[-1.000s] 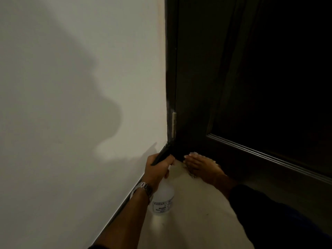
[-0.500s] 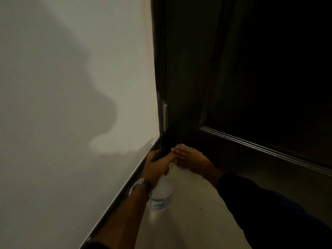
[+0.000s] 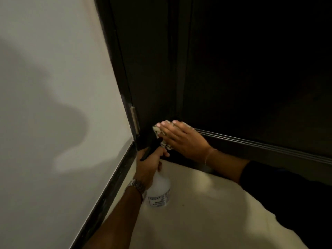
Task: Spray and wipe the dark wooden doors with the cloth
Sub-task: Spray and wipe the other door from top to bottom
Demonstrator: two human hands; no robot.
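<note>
The dark wooden door [image 3: 242,78] fills the right and top of the view, with a raised moulding running low across it. My right hand [image 3: 181,139] lies flat with straight fingers, pressing a pale patterned cloth [image 3: 161,136] against the door's lower left corner near the hinge side. My left hand [image 3: 148,168] grips the neck of a translucent spray bottle [image 3: 159,189] with a black trigger head and a printed label, held just below the cloth. Most of the cloth is hidden under my right hand.
A white wall [image 3: 53,87] stands at the left, with a dark skirting board [image 3: 107,191] along its base. A metal hinge [image 3: 134,119] sits on the dark door frame. Pale floor [image 3: 197,212] lies below. A watch is on my left wrist.
My right hand has moved up from the floor-level bottom edge of the door to a higher spot on its lower corner, with the cloth now showing under it. The left hand keeps its hold on the bottle.
</note>
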